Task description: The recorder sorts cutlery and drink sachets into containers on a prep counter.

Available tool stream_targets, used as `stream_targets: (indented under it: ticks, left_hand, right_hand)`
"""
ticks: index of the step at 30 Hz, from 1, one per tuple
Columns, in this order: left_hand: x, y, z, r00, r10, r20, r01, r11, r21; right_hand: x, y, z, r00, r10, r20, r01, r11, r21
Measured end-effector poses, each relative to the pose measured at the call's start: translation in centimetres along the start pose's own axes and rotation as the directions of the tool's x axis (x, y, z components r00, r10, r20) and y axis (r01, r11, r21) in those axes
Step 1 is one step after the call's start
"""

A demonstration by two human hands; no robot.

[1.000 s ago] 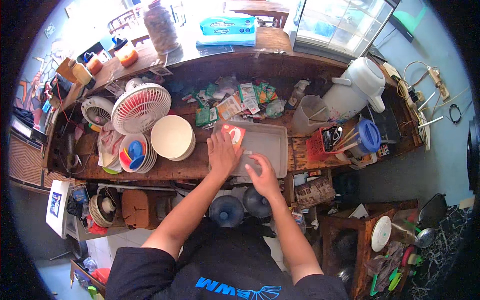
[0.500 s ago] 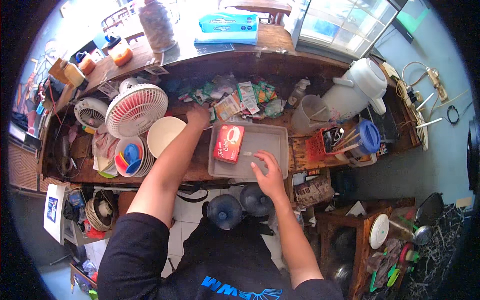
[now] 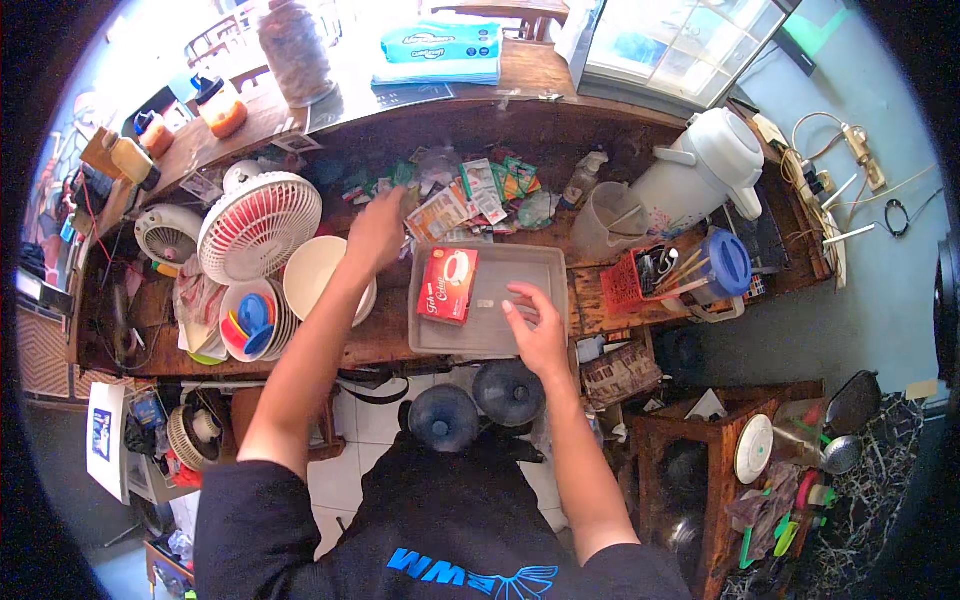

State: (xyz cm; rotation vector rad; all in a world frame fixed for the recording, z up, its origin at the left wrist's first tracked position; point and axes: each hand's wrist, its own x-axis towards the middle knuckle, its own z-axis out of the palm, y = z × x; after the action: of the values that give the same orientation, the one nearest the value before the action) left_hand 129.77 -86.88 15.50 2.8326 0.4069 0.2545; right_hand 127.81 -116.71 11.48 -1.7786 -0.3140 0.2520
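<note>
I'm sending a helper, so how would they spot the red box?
Find the wooden counter; near its middle sits a shallow grey tray. The box lies in the tray's left half. It is bright red with a white cup pictured on top, unlike the flat sachets heaped beyond the tray.

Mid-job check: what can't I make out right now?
Head view: what the left hand grips, if anything; the hand itself hides its fingertips.
Head view: part of the cream bowl; the left forearm covers it.
Head view: bottom of the packet pile; upper packets cover it.
Head view: top of the jar; upper edge cuts it off.
</note>
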Motion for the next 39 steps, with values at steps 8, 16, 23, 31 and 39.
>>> stream_targets:
  ticks: [8, 16, 23, 31, 39]
  left_hand:
    - [-7.2, 5.2, 2.2, 0.958, 0.274, 0.078, -0.096, 0.568, -0.817]
    - [-7.8, 6.0, 2.5, 0.896, 0.15, 0.417, 0.363, 0.29, -0.885]
    - [-4.4, 4.0, 2.1, 0.99, 0.056, 0.132, 0.11, 0.292, -0.95]
    - [-6.3, 1.5, -2.4, 0.973, -0.008, 0.229, 0.168, 0.703, -0.691]
    - [-9.3, 8.0, 2.3, 0.987, -0.147, 0.062, 0.146, 0.989, 0.024]
  right_hand:
    - [1.5, -0.7, 2.3, 0.992, 0.092, 0.085, -0.122, 0.871, 0.476]
    - [0.8, 1.4, 0.1, 0.955, 0.259, 0.143, -0.29, 0.719, 0.631]
    - [2.1, 2.7, -1.9, 0.975, 0.223, -0.007, -0.176, 0.788, 0.59]
    - [1.8, 4.4, -1.6, 0.975, 0.116, 0.187, -0.193, 0.862, 0.468]
    - [3.2, 6.0, -0.4, 0.983, 0.178, 0.037, -0.177, 0.894, 0.411]
